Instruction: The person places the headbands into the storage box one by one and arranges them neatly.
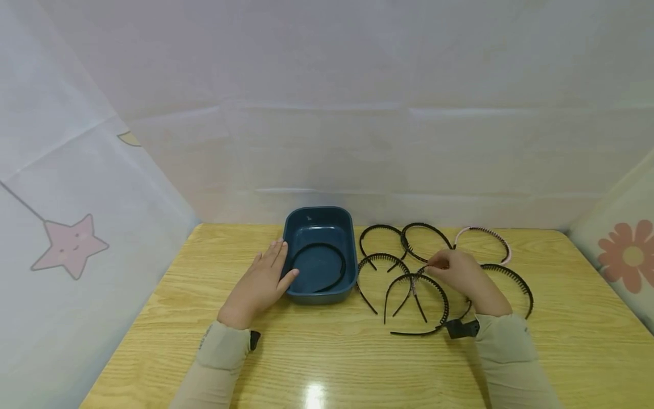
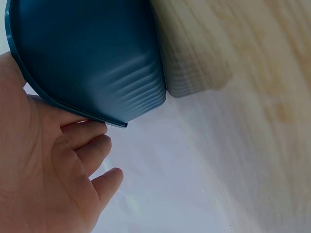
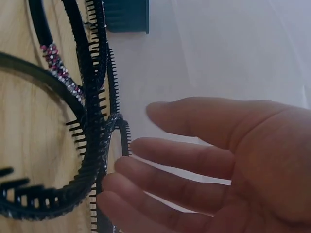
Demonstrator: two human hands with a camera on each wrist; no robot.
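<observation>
The wooden worktop (image 1: 306, 358) is carrying everything. Beige sleeves (image 1: 516, 358) are slanting inward across it from both sides. The blue basin (image 1: 322, 298) is sitting between the hands. The left hand (image 1: 258, 287) is resting against its left rim, fingers extending forward, thumb standing apart. The right hand (image 1: 462, 275) is dipping leftward, its slightly bent fingers and thumb leaving a gap with nothing between. Dark headbands (image 1: 447, 307) are lying near its fingertips, several overlapping, while a single headband (image 1: 319, 245) is lying inside the basin.
</observation>
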